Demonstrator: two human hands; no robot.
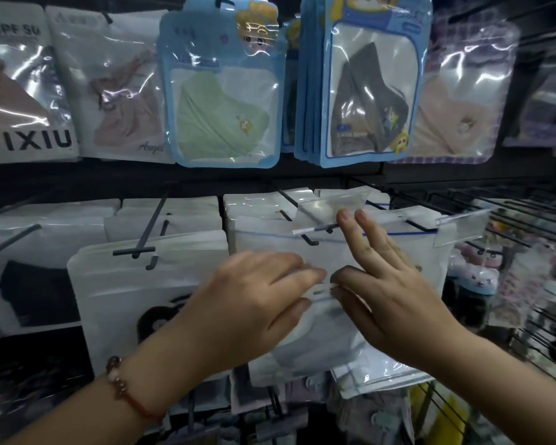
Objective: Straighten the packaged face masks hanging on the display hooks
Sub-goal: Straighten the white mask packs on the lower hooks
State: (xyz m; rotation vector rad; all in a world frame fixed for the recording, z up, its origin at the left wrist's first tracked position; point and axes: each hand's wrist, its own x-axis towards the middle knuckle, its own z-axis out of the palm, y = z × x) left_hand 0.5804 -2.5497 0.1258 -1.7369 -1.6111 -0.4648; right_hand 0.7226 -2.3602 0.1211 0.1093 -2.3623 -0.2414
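A clear mask packet (318, 322) with a pale grey-blue mask inside is being held at its top edge in front of the lower row of hanging packets, low and centre in the view. It is being pinched by the left hand (247, 303) between thumb and forefingers, and by the right hand (385, 297) between thumb and index finger, while the right hand's other fingers are being held straight up towards a black hook (312, 240). A red bead bracelet (122, 383) is being worn on the left wrist.

Writing is being shown on the upper row: "UPF 50" and "YIXIU" on the white packet (20, 91) at far left. On the next packet (116, 85) a script word is being cut off by the blue packet (225, 85) with a green mask. The small print on the blue stack (369, 81) holding a dark mask cannot be read.

A gap is being left between the upper row's bottom edges and the lower hooks. To the right, wire racks (511, 213) and a clear tag holder (463, 226) are being crowded close to the right hand.
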